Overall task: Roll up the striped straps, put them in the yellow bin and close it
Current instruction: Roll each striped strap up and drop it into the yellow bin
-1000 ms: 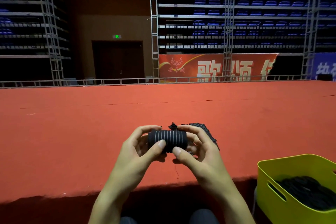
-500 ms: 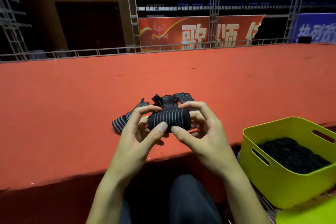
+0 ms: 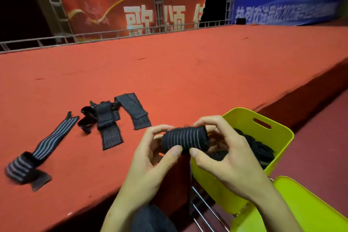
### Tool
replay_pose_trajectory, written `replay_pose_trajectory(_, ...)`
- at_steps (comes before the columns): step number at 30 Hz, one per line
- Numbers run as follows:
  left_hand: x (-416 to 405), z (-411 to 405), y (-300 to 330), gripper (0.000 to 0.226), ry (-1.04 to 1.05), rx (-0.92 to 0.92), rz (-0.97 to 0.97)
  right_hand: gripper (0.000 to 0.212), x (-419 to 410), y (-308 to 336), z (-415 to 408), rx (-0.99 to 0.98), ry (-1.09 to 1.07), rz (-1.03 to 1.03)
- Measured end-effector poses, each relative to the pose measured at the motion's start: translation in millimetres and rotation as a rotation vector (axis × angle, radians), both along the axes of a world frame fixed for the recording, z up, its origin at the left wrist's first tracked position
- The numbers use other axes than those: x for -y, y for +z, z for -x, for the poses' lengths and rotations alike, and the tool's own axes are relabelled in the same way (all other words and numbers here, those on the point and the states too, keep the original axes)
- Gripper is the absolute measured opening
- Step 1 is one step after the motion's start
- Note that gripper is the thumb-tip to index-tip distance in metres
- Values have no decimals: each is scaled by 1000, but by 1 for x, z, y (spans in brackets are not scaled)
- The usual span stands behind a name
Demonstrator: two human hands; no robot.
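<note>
While both hands grip one roll, layout as follows:
Stage carpet [image 3: 169, 73]: loose striped straps [image 3: 105, 120] lie unrolled, left.
Left hand [image 3: 150, 158]: pinches rolled strap [image 3: 185, 139].
Right hand [image 3: 227, 158]: pinches its other end, just beside open yellow bin [image 3: 278, 128].
Lid [image 3: 301, 209]: near right.

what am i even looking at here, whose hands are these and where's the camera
No machine here: a person wears a camera on their head, looking forward and down at their own bare hands. The left hand and right hand together pinch a rolled strap, black with pale stripes, just in front of an open yellow bin that already holds dark rolls. The yellow slab at the bottom right seems to be the lid. On the red stage lie loose straps not yet rolled, one a long strap far left. Behind are banners and empty seating.
</note>
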State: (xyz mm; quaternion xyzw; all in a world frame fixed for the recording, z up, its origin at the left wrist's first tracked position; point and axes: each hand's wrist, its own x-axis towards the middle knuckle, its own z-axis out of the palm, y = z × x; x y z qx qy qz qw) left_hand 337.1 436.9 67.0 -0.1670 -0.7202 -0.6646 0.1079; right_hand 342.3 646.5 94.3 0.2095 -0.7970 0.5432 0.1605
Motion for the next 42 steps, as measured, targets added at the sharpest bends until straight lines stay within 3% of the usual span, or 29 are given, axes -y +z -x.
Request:
replay_pose_trajectory(9, -74, 78, -39, 38, -40, -35, 244, 40, -109, -19, 45, 93, -219, -142)
replay_pose_trajectory(14, -82, 91, -71, 41, 47, -60, 324, 45, -151, -36, 64, 202, -288, -376)
replay_pose_trajectory(21, -80, 99, -98, 58, 43, -20, 314, 46, -140, -52, 88, 354, -68, -1013)
replay_pose_trajectory(27, -80, 100, -101, 58, 34, -15, 340, 51, -107, -73, 116, 423, 117, -1316)
replay_pose_trajectory(42, -72, 96, -99, 58, -2, -3, 386, 59, -85, -102, 131, 521, 74, -1392)
